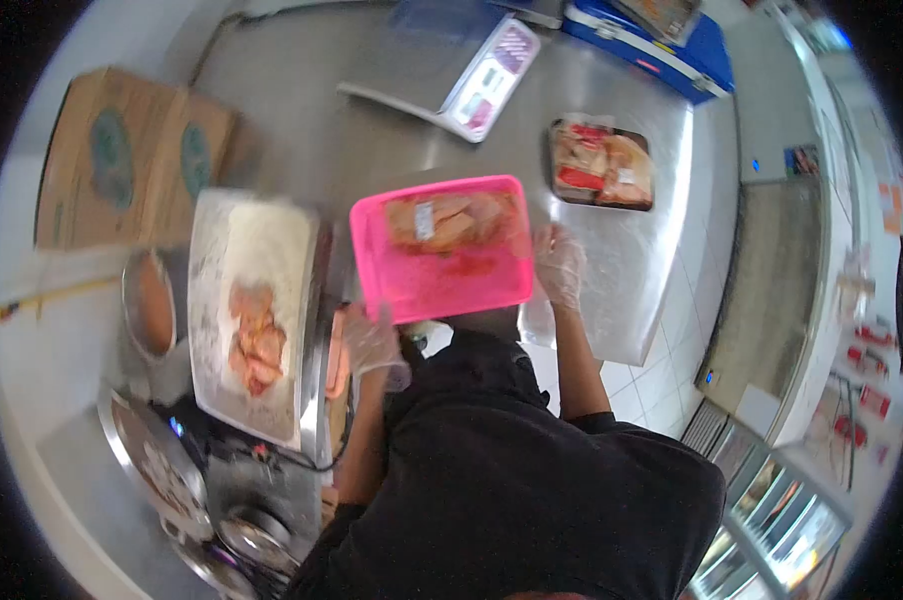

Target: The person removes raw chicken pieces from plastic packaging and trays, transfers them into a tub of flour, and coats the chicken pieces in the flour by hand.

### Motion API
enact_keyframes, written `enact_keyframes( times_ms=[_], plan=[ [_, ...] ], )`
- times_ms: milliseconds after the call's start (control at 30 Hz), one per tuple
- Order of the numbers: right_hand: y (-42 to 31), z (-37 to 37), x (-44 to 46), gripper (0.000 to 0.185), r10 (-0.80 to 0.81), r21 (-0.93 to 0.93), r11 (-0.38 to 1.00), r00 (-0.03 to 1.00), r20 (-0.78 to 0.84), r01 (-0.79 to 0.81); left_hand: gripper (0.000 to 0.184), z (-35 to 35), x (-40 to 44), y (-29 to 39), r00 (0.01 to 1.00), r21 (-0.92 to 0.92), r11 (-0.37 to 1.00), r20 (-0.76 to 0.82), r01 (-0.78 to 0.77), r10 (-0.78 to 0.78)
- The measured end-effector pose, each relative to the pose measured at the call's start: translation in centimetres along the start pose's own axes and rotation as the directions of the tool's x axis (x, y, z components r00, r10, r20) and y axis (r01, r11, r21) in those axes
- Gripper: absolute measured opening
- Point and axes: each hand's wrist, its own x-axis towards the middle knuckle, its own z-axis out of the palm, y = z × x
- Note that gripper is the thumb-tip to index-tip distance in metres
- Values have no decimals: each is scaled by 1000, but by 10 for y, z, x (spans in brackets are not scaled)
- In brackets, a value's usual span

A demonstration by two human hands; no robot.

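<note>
A bright pink plastic tray (442,287) is level in front of my body. Pieces of raw meat, apparently chicken, lie along its far side with a white label (425,221) on them, and reddish liquid wets its floor. My left hand (370,340), in a clear plastic glove, grips the near left corner; it is slightly blurred. My right hand (560,266), gloved the same way, holds the right edge, its fingertips partly hidden. To the left, raw meat pieces (257,345) lie in a large pale tub (234,225) dusted with whitish powder.
A black tray of packed meat (604,165) sits on the steel table (632,270) at the right. Beyond are a scale (492,80) and a blue cooler box (652,50). Cardboard boxes (122,160), a metal bowl (152,300) and pots (257,535) stand left.
</note>
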Motion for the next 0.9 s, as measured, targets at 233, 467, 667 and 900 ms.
enact_keyframes(
  times_ms=[233,467,667,900],
  plan=[
    [11,-24,-20,31,57,-9,998,956,286,-57,29,45,70,-92,925,278,901,283,-334,255],
    [13,-22,-36,25,53,225,966,949,310,-127,21,89,99,-179,935,-390,904,223,-175,277],
    [8,-20,-45,24,192,154,955,926,325,-252,17,76,104,-172,860,-637,727,493,254,132],
    [99,-63,-151,35,467,131,864,872,146,-485,29,66,46,1,565,-158,949,772,-272,291]
  ],
)
